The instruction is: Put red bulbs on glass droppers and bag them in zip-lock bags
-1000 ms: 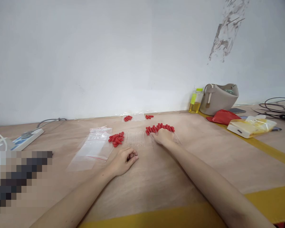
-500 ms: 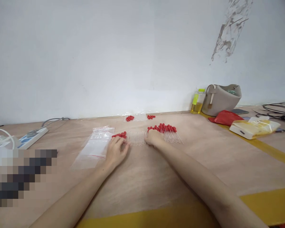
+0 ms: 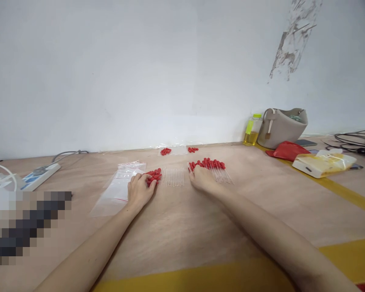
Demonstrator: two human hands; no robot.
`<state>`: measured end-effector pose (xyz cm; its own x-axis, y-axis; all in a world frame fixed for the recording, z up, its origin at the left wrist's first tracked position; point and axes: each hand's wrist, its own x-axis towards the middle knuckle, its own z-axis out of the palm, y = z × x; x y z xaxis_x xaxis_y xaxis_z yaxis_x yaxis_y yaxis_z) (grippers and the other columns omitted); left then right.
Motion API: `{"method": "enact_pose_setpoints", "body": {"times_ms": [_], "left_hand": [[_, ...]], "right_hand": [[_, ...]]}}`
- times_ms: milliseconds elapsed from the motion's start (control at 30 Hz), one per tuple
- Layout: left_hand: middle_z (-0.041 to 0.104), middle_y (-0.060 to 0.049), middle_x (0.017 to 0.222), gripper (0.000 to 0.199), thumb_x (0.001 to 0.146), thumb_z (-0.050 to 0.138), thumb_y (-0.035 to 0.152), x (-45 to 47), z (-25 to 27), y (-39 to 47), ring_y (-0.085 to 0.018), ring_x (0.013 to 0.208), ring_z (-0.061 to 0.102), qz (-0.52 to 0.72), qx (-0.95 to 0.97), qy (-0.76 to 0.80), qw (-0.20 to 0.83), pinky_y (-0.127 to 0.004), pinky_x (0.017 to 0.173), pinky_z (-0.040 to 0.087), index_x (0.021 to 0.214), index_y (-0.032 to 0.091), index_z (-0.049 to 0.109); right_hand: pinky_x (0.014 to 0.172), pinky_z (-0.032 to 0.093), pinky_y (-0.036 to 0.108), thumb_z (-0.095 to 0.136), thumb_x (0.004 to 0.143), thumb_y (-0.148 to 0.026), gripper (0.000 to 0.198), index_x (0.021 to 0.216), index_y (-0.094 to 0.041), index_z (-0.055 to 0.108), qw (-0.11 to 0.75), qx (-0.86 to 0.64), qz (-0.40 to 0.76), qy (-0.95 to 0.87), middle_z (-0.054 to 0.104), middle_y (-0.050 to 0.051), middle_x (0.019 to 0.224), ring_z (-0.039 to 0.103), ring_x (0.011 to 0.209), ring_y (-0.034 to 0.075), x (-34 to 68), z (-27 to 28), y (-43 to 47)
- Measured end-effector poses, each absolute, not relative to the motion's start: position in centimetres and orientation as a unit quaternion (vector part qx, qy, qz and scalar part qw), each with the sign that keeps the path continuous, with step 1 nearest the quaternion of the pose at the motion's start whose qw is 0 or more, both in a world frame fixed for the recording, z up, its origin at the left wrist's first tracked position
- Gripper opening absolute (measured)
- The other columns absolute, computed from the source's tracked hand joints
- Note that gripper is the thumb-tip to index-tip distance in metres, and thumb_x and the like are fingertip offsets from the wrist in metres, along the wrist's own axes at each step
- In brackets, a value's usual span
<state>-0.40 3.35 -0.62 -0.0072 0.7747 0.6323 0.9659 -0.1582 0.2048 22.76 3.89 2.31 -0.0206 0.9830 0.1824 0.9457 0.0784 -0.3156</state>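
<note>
Fingers of the left hand (image 3: 140,190) curl over a loose pile of small, red, bulb-shaped pieces that look like rubber or soft plastic (image 3: 154,175), touching its near side; a gap shows between thumb and forefinger, but I cannot tell whether one piece is gripped. Just right of those fingertips lies an even row of thin, clear, straw-like tubes (image 3: 174,177), side by side on the brown-covered counter (image 3: 170,227). Beyond that row, the right hand (image 3: 202,177) has its fingers drawn narrow at the left end of a fanned group of clear tubes with red bulb ends (image 3: 221,175); whether they pinch a tube is hidden. The step in hand seems to be picking out a loose red piece while the right fingers attend to a tube. Taking a piece from the pile calls for a light, narrow pinch by the left fingers, kept clear of the neat row beside them.
</note>
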Motion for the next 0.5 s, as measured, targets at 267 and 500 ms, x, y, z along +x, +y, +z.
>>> {"method": "enact_pose_setpoints", "body": {"times_ms": [267,500], "left_hand": [[0.055,-0.002,0.078,0.01,0.071,0.055,0.028,1.0,0.4,0.9,-0.02,0.08,0.051,-0.429,-0.725,-0.534,0.067,-0.033,0.075,0.04,0.074,0.019,0.054],[0.057,-0.001,0.072,0.008,0.075,0.049,0.02,3.8,-0.3,-1.6,-0.011,0.059,0.052,-0.355,-0.806,-0.429,-0.201,-0.022,0.054,0.042,0.082,0.017,0.05]], "right_hand": [[0.053,0.032,0.022,0.038,0.082,-0.024,0.011,0.079,-0.017,0.045,0.316,-0.503,0.074,-0.801,0.055,0.002,0.066,0.048,0.057,0.012,28.7,-0.2,0.2],[0.073,0.04,0.03,0.034,0.083,-0.015,0.027,0.108,-0.016,0.047,0.367,-0.422,0.021,-0.829,0.055,0.009,0.092,0.051,0.084,0.018,29.2,-2.0,-0.3]]}}
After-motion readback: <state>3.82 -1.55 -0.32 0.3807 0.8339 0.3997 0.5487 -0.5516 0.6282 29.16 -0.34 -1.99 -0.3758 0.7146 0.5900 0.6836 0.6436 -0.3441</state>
